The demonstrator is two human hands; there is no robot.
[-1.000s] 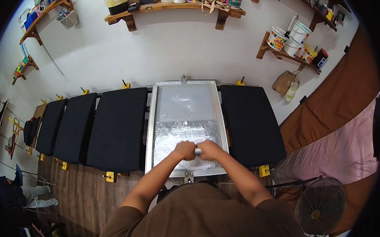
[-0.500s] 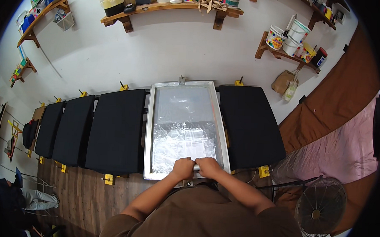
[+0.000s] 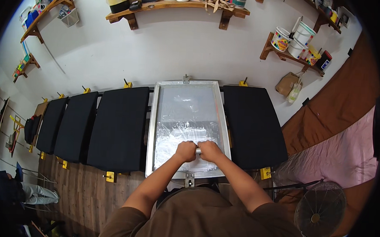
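A silver-framed printing screen (image 3: 186, 105) lies in front of me, its mesh grey at the far part and covered with shiny, wrinkled clear film or tape at the near part. Over that near part, my left hand (image 3: 186, 151) and my right hand (image 3: 210, 151) are closed side by side on a squeegee. Only a short bit of its metal handle (image 3: 198, 151) shows between my fists; its blade is hidden below them. Metal clamps sit at the frame's far edge (image 3: 186, 79) and near edge (image 3: 189, 180).
Black padded boards (image 3: 118, 128) stand in a row to the left, another black board (image 3: 255, 125) to the right. Yellow brackets (image 3: 110, 177) hold them. A fan (image 3: 320, 211) stands at the near right. Shelves with tubs (image 3: 297, 49) hang on the wall. A person (image 3: 38, 193) is at the far left.
Both my hands have moved away from me up the screen together with the squeegee, from the frame's near edge onto the mesh. The near clamp now shows more fully.
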